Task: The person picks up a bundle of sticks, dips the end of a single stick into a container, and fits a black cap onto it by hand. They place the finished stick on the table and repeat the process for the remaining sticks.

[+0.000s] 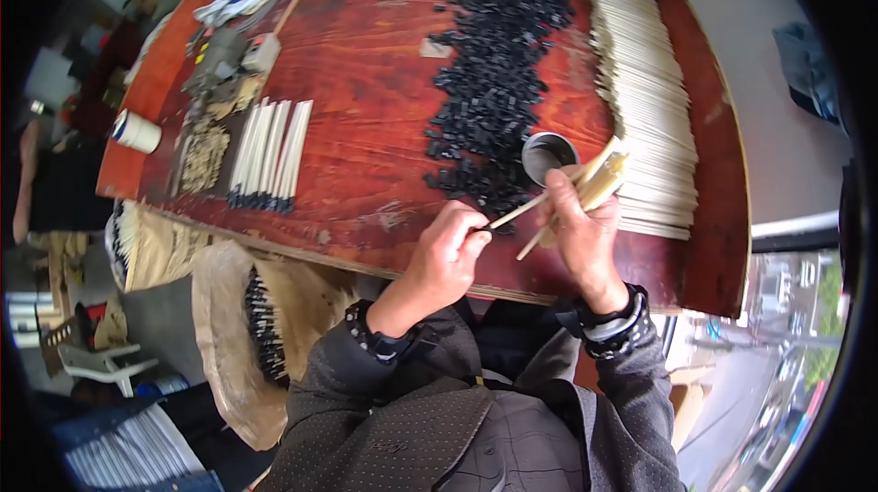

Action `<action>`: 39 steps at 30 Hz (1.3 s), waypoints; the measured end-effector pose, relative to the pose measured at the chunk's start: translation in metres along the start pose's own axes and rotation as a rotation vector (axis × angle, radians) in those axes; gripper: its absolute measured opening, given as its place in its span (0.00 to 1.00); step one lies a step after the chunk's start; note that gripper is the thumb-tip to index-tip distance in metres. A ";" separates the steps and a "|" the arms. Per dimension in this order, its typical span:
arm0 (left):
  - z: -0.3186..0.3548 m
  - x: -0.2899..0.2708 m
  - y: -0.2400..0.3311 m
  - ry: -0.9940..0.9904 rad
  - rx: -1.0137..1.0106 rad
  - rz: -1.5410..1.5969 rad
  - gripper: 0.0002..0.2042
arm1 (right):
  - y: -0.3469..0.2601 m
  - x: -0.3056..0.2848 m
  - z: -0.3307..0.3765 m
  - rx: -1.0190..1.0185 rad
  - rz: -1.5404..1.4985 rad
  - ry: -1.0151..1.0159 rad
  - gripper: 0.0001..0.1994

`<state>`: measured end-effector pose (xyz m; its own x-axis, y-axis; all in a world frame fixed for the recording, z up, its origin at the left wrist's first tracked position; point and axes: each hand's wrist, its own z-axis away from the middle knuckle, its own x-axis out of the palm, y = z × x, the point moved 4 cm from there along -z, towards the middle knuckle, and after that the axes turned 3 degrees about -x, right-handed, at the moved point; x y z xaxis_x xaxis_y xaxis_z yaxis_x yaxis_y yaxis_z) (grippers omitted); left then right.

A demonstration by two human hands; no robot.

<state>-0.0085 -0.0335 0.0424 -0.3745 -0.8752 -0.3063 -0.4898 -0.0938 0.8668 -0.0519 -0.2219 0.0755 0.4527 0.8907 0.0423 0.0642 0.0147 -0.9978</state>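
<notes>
Near the table's front edge, my left hand pinches a small black end piece at the tip of a pale thin stick. My right hand is closed around several pale sticks, and the stick running to my left fingers comes out of this grip. Another stick's end pokes out below the right hand. Just behind the right hand stands a round grey metal cup. A long heap of small black pieces reaches from beside the cup to the far edge.
To the right lies a broad stack of pale sticks along the raised table side. Several black-ended sticks lie left, near a white cylinder and a grey tool. Below the front edge, a brown paper-like sack holds black-ended sticks.
</notes>
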 end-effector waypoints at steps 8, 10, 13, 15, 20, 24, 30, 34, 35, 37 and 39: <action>0.027 -0.121 -0.045 0.282 -0.112 -0.744 0.04 | -0.007 -0.021 -0.014 -0.137 -0.107 0.089 0.10; 0.039 -0.149 -0.073 0.244 -0.385 -0.893 0.04 | -0.005 -0.021 -0.016 -0.144 -0.121 0.079 0.11; 0.043 -0.176 -0.074 0.214 -0.268 -1.116 0.04 | -0.009 -0.032 -0.015 -0.164 -0.120 0.096 0.11; 0.039 -0.179 -0.064 0.257 -0.204 -1.259 0.05 | -0.012 -0.034 -0.018 -0.141 -0.059 0.144 0.12; 0.020 -0.107 -0.030 0.122 -0.002 -0.781 0.07 | -0.009 -0.042 -0.022 -0.237 0.085 0.159 0.14; 0.014 -0.007 -0.010 -0.111 0.116 -0.423 0.08 | -0.004 -0.053 -0.018 -0.265 0.198 0.193 0.14; 0.009 0.043 -0.008 -0.239 0.142 -0.511 0.09 | -0.010 -0.063 -0.012 -0.360 0.207 0.250 0.13; 0.005 0.045 -0.006 -0.271 0.141 -0.491 0.09 | -0.019 -0.066 -0.022 -0.528 0.375 0.304 0.12; 0.004 0.045 -0.006 -0.291 0.108 -0.464 0.08 | -0.023 -0.064 -0.025 -0.602 0.488 0.323 0.11; 0.002 0.045 -0.007 -0.328 0.041 -0.410 0.07 | -0.025 -0.057 -0.031 -0.677 0.602 0.341 0.11; -0.002 0.045 -0.005 -0.346 0.031 -0.401 0.06 | -0.022 -0.045 -0.043 -0.632 0.756 0.273 0.11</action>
<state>-0.0211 -0.0737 0.0248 -0.3883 -0.5651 -0.7279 -0.6691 -0.3703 0.6444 -0.0360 -0.2817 0.0972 0.7513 0.4327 -0.4983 0.0999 -0.8209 -0.5623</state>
